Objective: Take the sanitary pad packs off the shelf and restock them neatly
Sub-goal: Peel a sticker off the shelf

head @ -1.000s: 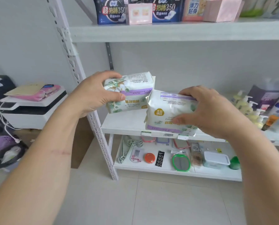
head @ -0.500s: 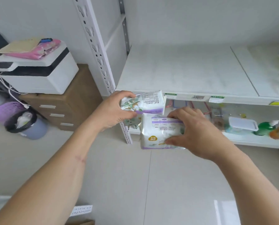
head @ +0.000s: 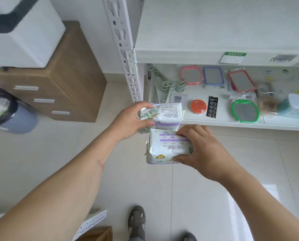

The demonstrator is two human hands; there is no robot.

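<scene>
My left hand [head: 130,121] grips a white pad pack with a green leaf print [head: 164,115], thumb on its near side and fingers over the top. Just below and nearer to me, my right hand [head: 200,151] grips a second white and purple pad pack [head: 166,147] with a yellow badge on its front edge. Both packs hang in the air over the floor, in front of the lowest shelf. The middle shelf board [head: 214,32] above them is bare.
The white shelf upright [head: 123,49] stands just left of the packs. The bottom shelf [head: 223,121] holds framed mirrors, an orange lid, hangers and small goods. A wooden drawer cabinet [head: 63,80], a printer and a bin are at left. My feet show below.
Both hands have carried the packs down from the middle shelf's height to in front of the bottom shelf. The view has tilted downward, so the upper shelves have left the frame.
</scene>
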